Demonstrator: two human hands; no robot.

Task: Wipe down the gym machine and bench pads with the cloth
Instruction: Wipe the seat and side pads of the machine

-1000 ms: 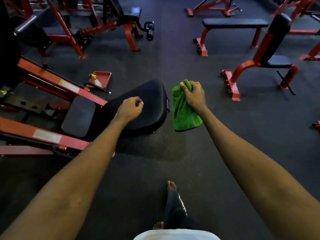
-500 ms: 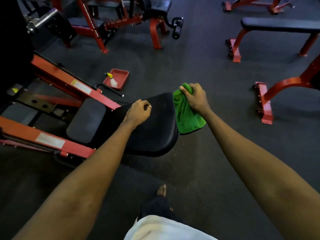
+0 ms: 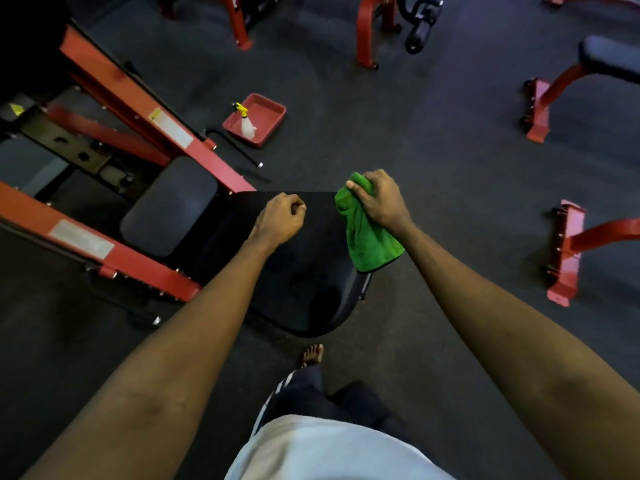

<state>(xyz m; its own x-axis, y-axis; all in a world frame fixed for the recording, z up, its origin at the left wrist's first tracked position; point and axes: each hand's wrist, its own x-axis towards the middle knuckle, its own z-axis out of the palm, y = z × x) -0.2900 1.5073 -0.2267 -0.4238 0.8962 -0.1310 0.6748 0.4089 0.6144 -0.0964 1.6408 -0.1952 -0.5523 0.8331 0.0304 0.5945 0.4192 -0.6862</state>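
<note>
The right hand [image 3: 377,202] grips the bunched green cloth [image 3: 367,237], fingers and thumb clenched round its top, and holds it at the far right edge of the machine's large black back pad [image 3: 304,271]. The cloth's loose end drapes down over that edge, touching the pad or just above it; I cannot tell which. The left hand [image 3: 280,220] sits over the far middle of the back pad with its fingers curled into a loose fist that holds nothing, and whether it rests on the vinyl or hovers is unclear. I judge the task to be at an early point on this machine: the cloth is at 1 corner of the back pad, and no wet streak or cleaned band shows in this dim light, so the whole face of the pad looks left to wipe. Just left of the back pad lies the smaller seat pad [image 3: 169,206], touched by neither hand, and the 2 red frame beams [image 3: 138,98] run past it on that side; both seem left to do. Beyond the back pad a red tray [image 3: 268,114] stands on the floor [image 3: 433,133] with a spray bottle [image 3: 246,124] in it, so no spray is in hand. Well to the right of the back pad stand a flat bench [image 3: 613,58] and another red bench frame [image 3: 568,258]; nothing shows whether those are cleaned.
</note>
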